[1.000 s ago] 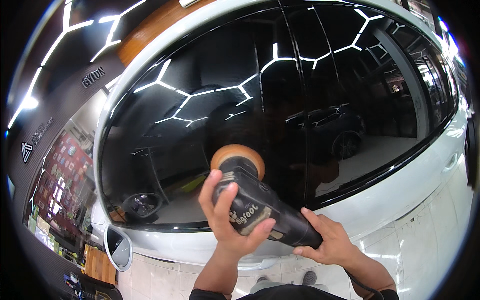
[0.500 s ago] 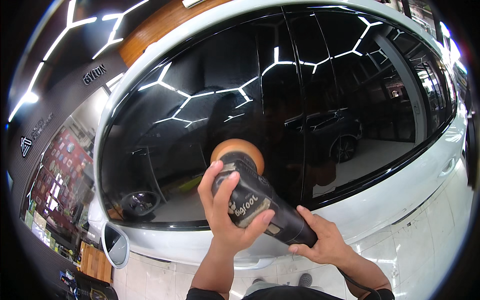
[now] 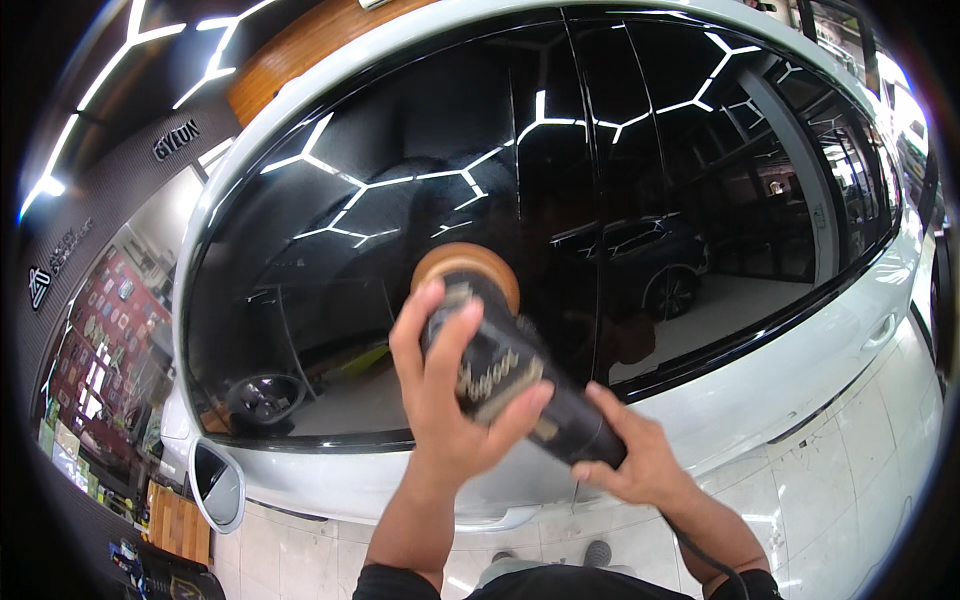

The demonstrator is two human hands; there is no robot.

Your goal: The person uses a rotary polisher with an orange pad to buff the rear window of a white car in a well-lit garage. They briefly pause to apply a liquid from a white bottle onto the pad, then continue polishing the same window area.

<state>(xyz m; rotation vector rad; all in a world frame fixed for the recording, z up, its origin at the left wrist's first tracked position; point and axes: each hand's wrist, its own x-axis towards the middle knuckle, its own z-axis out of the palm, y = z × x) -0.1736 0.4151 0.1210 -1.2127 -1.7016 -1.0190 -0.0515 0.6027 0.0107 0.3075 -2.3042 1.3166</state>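
Both my hands hold a black polisher (image 3: 560, 425) with an orange round pad (image 3: 468, 262) at its far end. The pad lies against the dark side window (image 3: 340, 330) of a white car. My left hand (image 3: 445, 400) wraps round the machine's head, fingers on its left side and thumb on its right. My right hand (image 3: 635, 455) grips the rear end of the body, and a black cord (image 3: 690, 548) trails from there along my right forearm. Smeary haze shows on the glass above the pad; ceiling lights and another car reflect in it.
The car's wing mirror (image 3: 218, 488) sticks out at the lower left. Below the window runs the white door panel (image 3: 330, 480), with a door handle (image 3: 882, 332) at the right. A wooden slatted box (image 3: 180, 525) stands on the pale tiled floor (image 3: 840, 480).
The polisher, with both hands on it, has moved a little up and to the left on the window. My view has shifted slightly too. The grip is the same.
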